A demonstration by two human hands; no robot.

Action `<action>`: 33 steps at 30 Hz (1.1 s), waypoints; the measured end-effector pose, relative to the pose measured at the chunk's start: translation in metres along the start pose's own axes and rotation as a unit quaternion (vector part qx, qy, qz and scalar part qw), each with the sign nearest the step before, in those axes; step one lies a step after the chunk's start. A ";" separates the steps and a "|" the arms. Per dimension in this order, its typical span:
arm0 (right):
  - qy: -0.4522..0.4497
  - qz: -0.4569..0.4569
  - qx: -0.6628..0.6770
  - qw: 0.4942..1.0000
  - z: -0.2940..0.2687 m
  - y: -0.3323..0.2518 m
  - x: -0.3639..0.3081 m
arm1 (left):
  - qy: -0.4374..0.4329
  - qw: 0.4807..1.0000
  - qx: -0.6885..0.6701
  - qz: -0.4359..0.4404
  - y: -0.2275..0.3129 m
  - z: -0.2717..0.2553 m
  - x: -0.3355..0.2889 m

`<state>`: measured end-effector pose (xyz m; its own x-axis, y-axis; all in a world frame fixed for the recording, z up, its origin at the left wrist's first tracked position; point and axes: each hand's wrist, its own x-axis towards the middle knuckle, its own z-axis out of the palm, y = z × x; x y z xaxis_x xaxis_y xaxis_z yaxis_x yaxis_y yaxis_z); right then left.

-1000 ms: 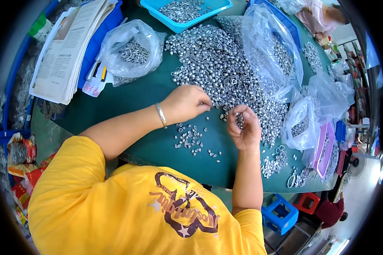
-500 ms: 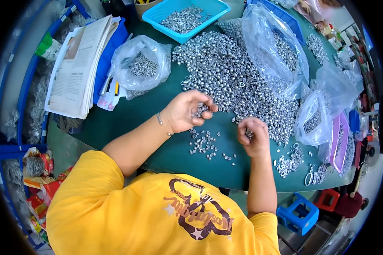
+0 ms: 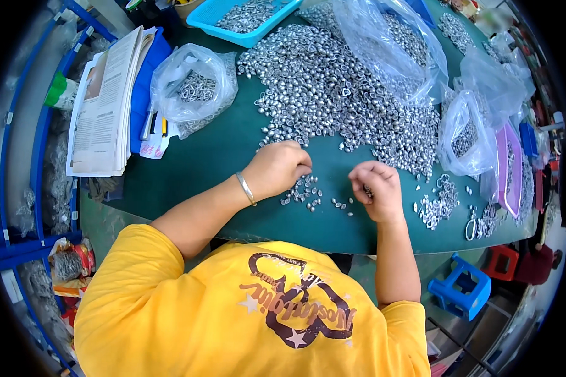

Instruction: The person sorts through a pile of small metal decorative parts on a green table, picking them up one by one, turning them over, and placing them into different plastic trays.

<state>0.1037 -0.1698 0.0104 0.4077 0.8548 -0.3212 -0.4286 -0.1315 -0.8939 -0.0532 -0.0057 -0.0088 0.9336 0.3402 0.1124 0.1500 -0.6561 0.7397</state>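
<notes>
A large heap of small, silvery, rounded metal pieces spreads over the green table. My left hand, with a metal bangle at the wrist, is turned palm down at the heap's near edge. Its fingers curl together, and whatever is beneath them is hidden. Just below its fingertips lies a small loose group of the same pieces. To the right, my right hand is closed, with a few metal pieces showing inside its curled fingers.
A blue basket of metal parts stands at the back. Filled clear bags flank the heap. Papers lean at the left. Loose rings and a purple tray are at the right, a blue stool below the table edge.
My left hand has turned from palm up, with metal pieces in it, to palm down over the small group. My right hand stays curled. The view has shifted slightly.
</notes>
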 end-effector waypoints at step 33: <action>0.029 -0.049 0.062 0.996 -0.001 0.011 -0.029 | -0.113 0.639 -0.738 -0.183 -0.001 -0.017 -0.004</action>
<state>0.0877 -0.1969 0.0095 0.4962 0.8299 -0.2549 -0.4789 0.0168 -0.8777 -0.0629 0.0047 0.0009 0.9720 0.0732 -0.2231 0.0571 0.8479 0.5271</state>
